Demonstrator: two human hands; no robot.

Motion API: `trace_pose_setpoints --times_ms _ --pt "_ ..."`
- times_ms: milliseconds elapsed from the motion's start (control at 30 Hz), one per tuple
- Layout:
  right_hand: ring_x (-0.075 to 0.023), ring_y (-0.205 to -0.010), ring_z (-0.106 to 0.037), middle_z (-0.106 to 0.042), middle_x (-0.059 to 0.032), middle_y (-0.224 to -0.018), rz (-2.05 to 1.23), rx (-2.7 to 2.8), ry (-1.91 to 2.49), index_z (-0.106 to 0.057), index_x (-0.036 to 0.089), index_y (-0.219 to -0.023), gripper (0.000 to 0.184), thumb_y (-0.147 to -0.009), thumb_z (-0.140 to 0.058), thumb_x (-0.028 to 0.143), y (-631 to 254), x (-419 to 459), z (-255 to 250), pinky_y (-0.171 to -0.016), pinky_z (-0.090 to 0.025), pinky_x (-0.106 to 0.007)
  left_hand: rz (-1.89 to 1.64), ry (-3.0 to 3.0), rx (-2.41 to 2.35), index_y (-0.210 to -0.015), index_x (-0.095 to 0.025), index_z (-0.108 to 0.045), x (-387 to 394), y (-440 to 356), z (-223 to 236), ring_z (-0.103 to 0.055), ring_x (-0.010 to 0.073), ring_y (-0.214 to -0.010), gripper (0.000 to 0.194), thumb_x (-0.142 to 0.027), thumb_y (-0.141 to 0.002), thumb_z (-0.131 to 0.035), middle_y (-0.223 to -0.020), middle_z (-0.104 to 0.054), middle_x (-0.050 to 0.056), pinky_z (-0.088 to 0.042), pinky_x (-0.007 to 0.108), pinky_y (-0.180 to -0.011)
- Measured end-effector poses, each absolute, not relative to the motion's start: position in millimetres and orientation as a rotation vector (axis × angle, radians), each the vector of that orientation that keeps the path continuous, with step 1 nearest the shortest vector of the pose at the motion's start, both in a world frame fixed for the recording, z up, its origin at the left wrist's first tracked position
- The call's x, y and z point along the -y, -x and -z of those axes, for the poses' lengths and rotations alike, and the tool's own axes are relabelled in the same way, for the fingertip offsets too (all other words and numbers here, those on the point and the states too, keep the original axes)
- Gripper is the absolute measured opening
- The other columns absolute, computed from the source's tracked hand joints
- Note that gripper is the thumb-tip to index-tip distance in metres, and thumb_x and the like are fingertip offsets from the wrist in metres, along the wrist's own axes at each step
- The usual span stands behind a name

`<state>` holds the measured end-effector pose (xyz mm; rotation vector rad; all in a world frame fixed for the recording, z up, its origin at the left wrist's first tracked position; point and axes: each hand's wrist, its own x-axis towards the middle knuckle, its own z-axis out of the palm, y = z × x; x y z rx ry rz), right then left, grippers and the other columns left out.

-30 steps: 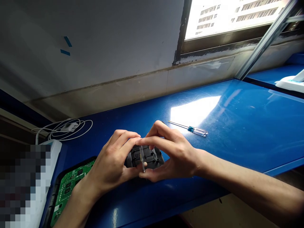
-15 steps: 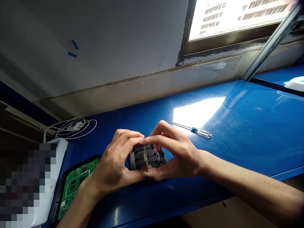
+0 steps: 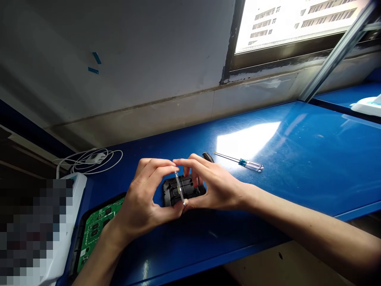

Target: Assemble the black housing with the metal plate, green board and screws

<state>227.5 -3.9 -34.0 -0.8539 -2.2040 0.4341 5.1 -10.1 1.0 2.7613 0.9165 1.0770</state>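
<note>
A thin flat plate with a clear, glassy edge stands nearly edge-on to me, so its faces barely show. My left hand grips it, fingertips at the far end and thumb at the near end. From the other side my right hand pinches the same ends, its index finger and thumb meeting the left hand's fingertips. Beneath the plate, on the table, lies a black plastic housing with raised ribs and posts inside, partly covered by my fingers.
A screwdriver with a clear handle lies beyond my right hand, near a dark ridged object. At left are a green circuit board in a black frame, a white device and a coiled white cable. Blue table underneath.
Both hands have shifted slightly away from me and left with the plate, which has tilted. More of its clear edge shows. The dark ridged object behind my right hand has come into view.
</note>
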Motion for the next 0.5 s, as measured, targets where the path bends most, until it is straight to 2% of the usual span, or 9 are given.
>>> trace_pose_setpoints --times_ms 133,333,500 --pt "-0.0085 -0.065 -0.055 -0.053 0.0001 -0.100 -0.482 2.201 0.835 -0.057 0.021 -0.128 0.060 -0.079 -0.086 0.039 -227.0 0.7 39.0 -0.060 -0.056 -0.026 -1.084 -2.768 -0.897 -0.121 -0.023 -0.058 10.9 -6.8 1.5 -0.058 0.0267 -0.108 0.046 -0.017 -0.080 -0.079 -0.119 -0.065 0.007 -0.053 0.040 -0.092" --pt "-0.0078 -0.065 -0.055 -0.053 0.0003 -0.102 -0.494 2.169 0.857 -0.062 0.023 -0.124 0.059 -0.074 -0.090 0.035 -226.9 -1.2 40.3 -0.062 -0.056 -0.026 -1.096 -2.775 -0.895 -0.122 -0.024 -0.056 12.2 -4.9 0.9 -0.058 0.0270 -0.108 0.045 -0.017 -0.082 -0.077 -0.118 -0.065 0.007 -0.054 0.040 -0.091" --pt "-0.0085 -0.066 -0.057 -0.057 -0.0023 -0.106 -0.406 2.184 0.926 -0.064 0.024 -0.128 0.058 -0.076 -0.088 0.034 -228.7 -5.6 43.2 -0.064 -0.056 -0.028 -1.139 -2.776 -0.891 -0.120 -0.022 -0.057 14.0 -6.7 -0.4 -0.058 0.0261 -0.107 0.044 -0.018 -0.082 -0.078 -0.117 -0.065 0.007 -0.051 0.040 -0.093"
